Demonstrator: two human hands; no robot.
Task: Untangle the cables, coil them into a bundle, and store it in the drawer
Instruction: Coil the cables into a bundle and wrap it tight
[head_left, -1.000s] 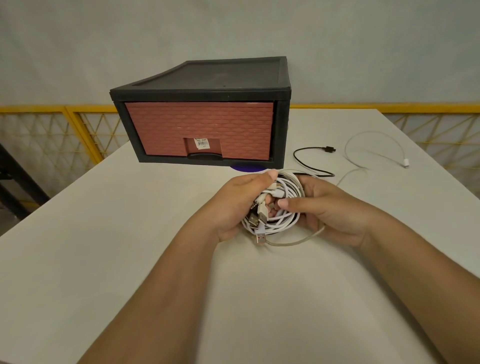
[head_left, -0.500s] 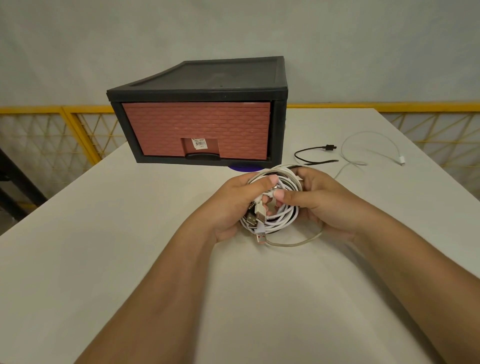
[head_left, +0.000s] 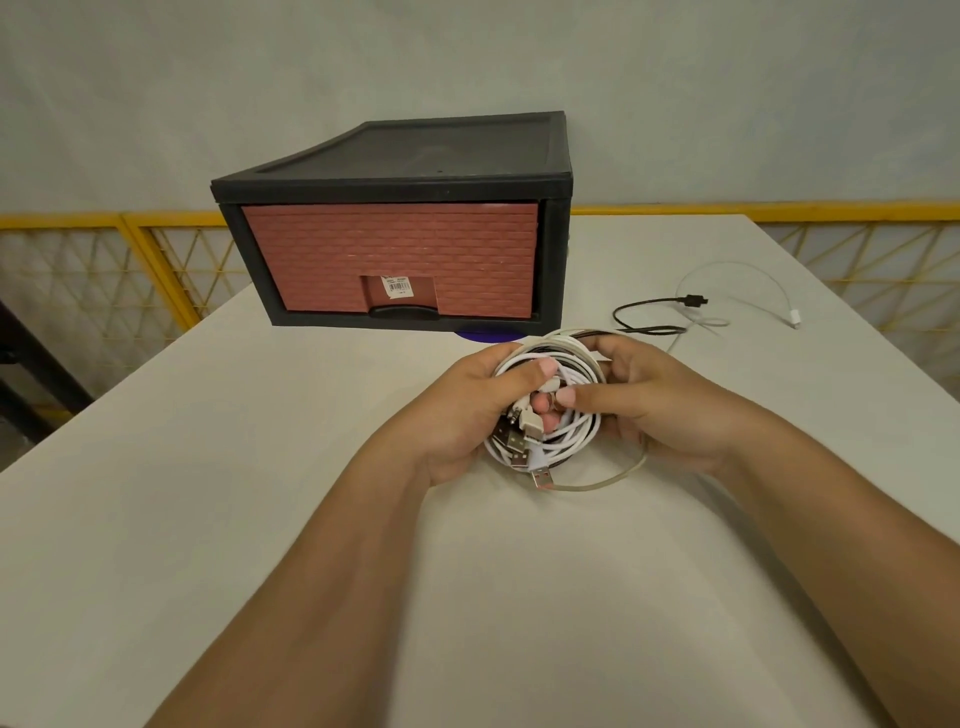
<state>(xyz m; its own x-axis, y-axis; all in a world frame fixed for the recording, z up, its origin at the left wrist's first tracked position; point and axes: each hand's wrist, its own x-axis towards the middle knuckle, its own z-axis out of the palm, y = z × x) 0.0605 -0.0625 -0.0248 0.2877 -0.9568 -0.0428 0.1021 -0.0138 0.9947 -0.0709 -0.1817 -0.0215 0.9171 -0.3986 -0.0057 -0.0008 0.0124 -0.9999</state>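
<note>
A coil of white and black cables (head_left: 563, 436) with several USB plugs hanging at its lower edge sits between my hands above the table. My left hand (head_left: 467, 410) grips the coil's left side, thumb over the top strands. My right hand (head_left: 660, 405) grips its right side, thumb pressed across the middle. Loose tails run back to the right: a black plug end (head_left: 693, 300) and a white plug end (head_left: 794, 317) lie on the table. The drawer unit (head_left: 395, 228), black frame with a brick-red front (head_left: 389, 260), stands shut behind the coil.
The white table (head_left: 208, 467) ends at its right edge near the loose white cable. A purple disc (head_left: 488, 335) peeks from under the drawer unit. Yellow mesh railing (head_left: 130, 260) runs behind the table on both sides.
Both hands have lifted the coil slightly toward the drawer unit, and the loose black and white tails have been drawn in a little.
</note>
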